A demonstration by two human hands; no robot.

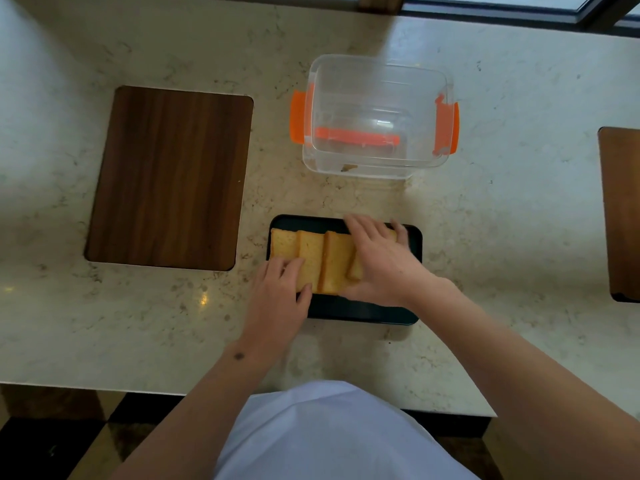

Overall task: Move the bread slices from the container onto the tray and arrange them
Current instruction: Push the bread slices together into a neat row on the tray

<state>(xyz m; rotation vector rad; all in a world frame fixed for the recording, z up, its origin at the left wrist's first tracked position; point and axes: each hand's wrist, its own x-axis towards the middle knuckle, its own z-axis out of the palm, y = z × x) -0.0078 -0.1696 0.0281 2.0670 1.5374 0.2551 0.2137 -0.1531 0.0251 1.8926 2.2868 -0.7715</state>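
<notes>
Several golden bread slices (322,258) lie overlapping in a row on a dark tray (360,311) near the counter's front. My left hand (280,299) rests on the near left corner of the row, its fingers touching the two leftmost slices. My right hand (377,261) lies spread flat over the rightmost slices, fingers reaching the tray's far edge, and hides most of them. The clear plastic container (377,109) with orange clips stands behind the tray and holds no slices, only a crumb at its near edge.
A dark wooden board (169,178) is set into the marble counter left of the tray. Another wooden board (621,209) shows at the right edge. A window frame runs along the far side of the counter.
</notes>
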